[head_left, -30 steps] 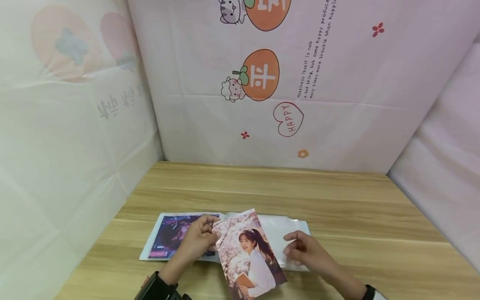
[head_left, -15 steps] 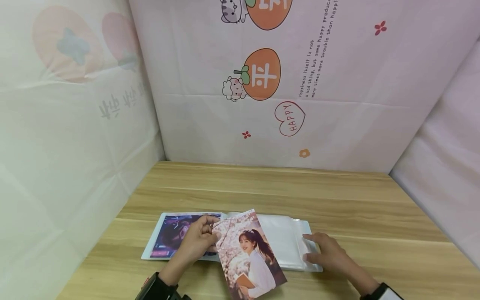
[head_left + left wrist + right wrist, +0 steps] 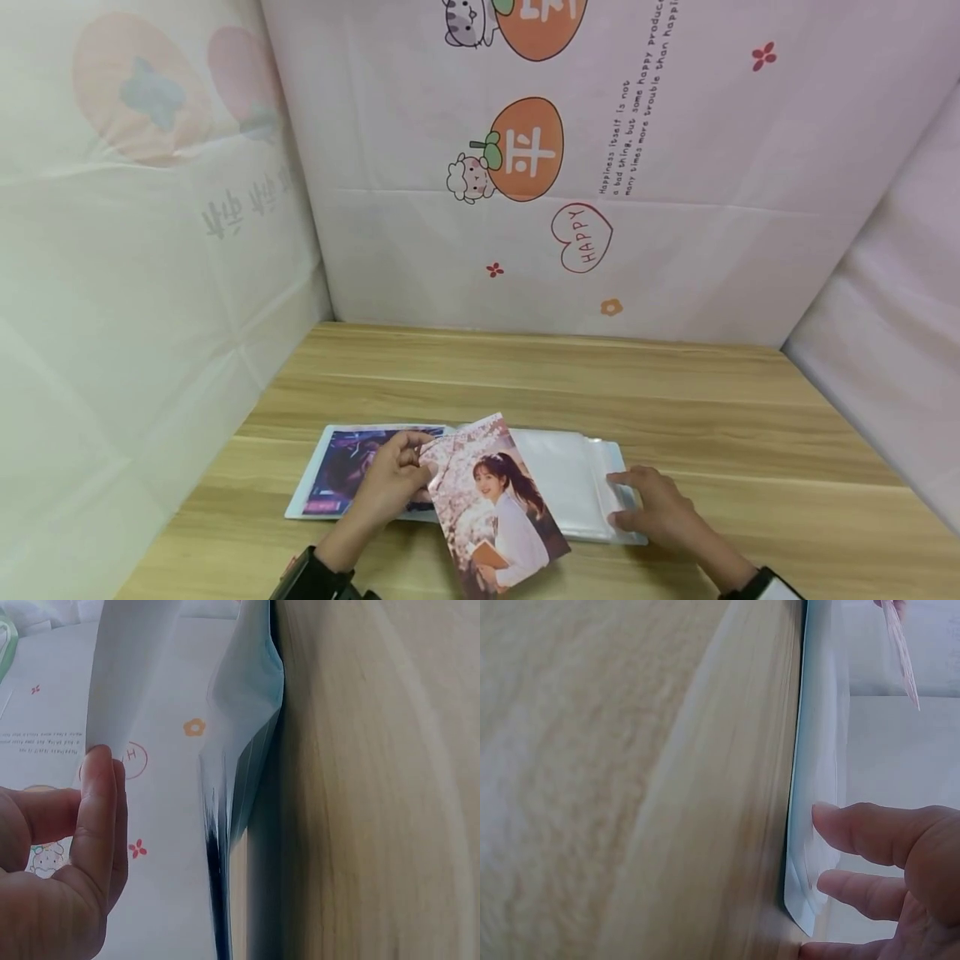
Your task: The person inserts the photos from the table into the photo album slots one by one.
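Note:
An open photo album [image 3: 562, 483] with pale blue covers lies flat on the table. My left hand [image 3: 390, 483] pinches a photo print [image 3: 510, 521] by its upper left edge and holds it tilted over the album's middle. On the print, a person in white stands among pink blossoms. In the left wrist view the print's white back [image 3: 131, 667] rises from the fingertips. At the album's right edge rests my right hand [image 3: 660, 508], thumb and index finger spread apart. In the right wrist view the thumb touches the clear sleeve pages [image 3: 821, 825]; no pinch is visible.
A purple picture [image 3: 341, 467] fills the album's left page, partly covered by the left hand. Wood-grain table surface [image 3: 562, 375] extends behind the album. White printed cloth [image 3: 405, 250] hangs at the back and both sides.
My right hand has moved right, from over the right page to its outer edge, and the sleeve pages there now lie flatter. The print has shifted slightly left.

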Tool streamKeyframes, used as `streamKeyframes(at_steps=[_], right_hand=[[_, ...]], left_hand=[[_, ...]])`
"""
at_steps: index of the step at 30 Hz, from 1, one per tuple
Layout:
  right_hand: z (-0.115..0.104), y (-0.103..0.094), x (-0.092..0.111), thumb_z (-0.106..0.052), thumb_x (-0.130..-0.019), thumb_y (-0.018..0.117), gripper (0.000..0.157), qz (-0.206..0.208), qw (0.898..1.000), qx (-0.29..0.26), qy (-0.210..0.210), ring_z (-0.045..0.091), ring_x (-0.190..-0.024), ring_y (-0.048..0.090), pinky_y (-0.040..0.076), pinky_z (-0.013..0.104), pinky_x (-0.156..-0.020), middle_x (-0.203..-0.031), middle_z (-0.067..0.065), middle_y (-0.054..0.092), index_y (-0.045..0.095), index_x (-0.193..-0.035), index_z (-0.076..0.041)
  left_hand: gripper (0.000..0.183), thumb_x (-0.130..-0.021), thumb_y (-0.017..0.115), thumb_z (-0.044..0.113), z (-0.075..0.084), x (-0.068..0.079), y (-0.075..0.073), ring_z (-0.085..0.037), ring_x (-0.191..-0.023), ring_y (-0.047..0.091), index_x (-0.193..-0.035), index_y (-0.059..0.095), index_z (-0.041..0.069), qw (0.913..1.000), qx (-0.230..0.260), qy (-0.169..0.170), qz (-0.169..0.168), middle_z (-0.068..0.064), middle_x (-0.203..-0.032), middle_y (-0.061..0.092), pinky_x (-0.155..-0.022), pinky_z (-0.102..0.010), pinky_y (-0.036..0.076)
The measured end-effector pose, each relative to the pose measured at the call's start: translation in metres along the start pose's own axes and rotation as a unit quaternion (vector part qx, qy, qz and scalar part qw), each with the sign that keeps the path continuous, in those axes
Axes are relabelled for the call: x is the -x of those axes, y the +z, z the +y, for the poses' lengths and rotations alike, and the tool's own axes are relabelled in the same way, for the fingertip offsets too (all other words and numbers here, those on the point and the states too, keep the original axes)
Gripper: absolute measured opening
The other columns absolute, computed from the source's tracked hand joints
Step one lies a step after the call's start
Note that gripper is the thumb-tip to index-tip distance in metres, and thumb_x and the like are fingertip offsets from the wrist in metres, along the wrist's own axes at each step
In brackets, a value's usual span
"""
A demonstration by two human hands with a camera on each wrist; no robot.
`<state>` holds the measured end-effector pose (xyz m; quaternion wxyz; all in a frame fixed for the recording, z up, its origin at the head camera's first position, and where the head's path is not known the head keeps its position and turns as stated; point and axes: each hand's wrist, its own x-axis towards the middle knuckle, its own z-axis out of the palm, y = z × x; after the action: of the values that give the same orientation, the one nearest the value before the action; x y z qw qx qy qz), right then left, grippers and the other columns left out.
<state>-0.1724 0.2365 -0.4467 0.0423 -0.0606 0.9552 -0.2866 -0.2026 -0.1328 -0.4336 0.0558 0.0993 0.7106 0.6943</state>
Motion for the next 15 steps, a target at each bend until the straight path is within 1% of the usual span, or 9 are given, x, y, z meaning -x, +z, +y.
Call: streamKeyframes(at_steps=[3,6,8,11,15], right_hand=[[0.0,-0.001,0.0,-0.027,-0.073,0.078,0.052,0.0,1.0,0.001,0.003,0.052,-0.112,0.039,0.031,0.074,-0.076,-0.125,0.03,0.045,0.062,-0.118,-0.006],[0.0,-0.001,0.0,-0.028,-0.072,0.078,0.053,-0.001,1.0,0.001,0.004,0.051,-0.111,0.04,0.031,0.074,-0.076,-0.125,0.029,0.046,0.062,-0.118,-0.006],[0.001,-0.002,0.0,-0.029,-0.072,0.077,0.054,-0.004,1.0,0.0,0.005,0.051,-0.111,0.039,0.03,0.074,-0.075,-0.126,0.029,0.045,0.062,-0.118,-0.006],[0.001,-0.001,-0.001,-0.03,-0.072,0.077,0.054,-0.007,1.0,0.0,0.01,0.051,-0.112,0.038,0.029,0.075,-0.076,-0.126,0.029,0.045,0.062,-0.118,-0.007],[0.001,-0.001,-0.001,-0.031,-0.072,0.077,0.055,-0.01,1.0,-0.001,0.011,0.051,-0.113,0.038,0.028,0.075,-0.076,-0.127,0.029,0.044,0.061,-0.119,-0.007]], left_hand=[[0.035,-0.086,0.056,-0.008,-0.002,-0.001,-0.005,-0.02,-0.064,0.059,-0.118,0.045,-0.006,0.999,0.013,-0.001,0.044,-0.014,-0.084,0.058,-0.055,-0.034,0.055],[0.034,-0.085,0.054,-0.011,-0.002,-0.001,-0.015,-0.023,-0.07,0.06,-0.117,0.042,-0.006,0.996,0.02,0.001,0.087,-0.019,-0.093,0.059,-0.057,-0.034,0.055],[0.035,-0.086,0.052,-0.011,0.0,0.001,-0.022,-0.023,-0.072,0.06,-0.119,0.04,-0.006,0.9934,0.017,-0.001,0.114,-0.021,-0.096,0.057,-0.058,-0.033,0.055],[0.037,-0.087,0.05,-0.011,0.005,0.004,-0.033,-0.021,-0.074,0.06,-0.121,0.036,-0.006,0.9896,0.014,-0.004,0.143,-0.024,-0.102,0.054,-0.061,-0.033,0.055],[0.037,-0.088,0.048,-0.012,0.009,0.007,-0.047,-0.017,-0.071,0.06,-0.122,0.032,-0.009,0.9837,0.008,-0.005,0.18,-0.03,-0.108,0.051,-0.061,-0.034,0.055]])
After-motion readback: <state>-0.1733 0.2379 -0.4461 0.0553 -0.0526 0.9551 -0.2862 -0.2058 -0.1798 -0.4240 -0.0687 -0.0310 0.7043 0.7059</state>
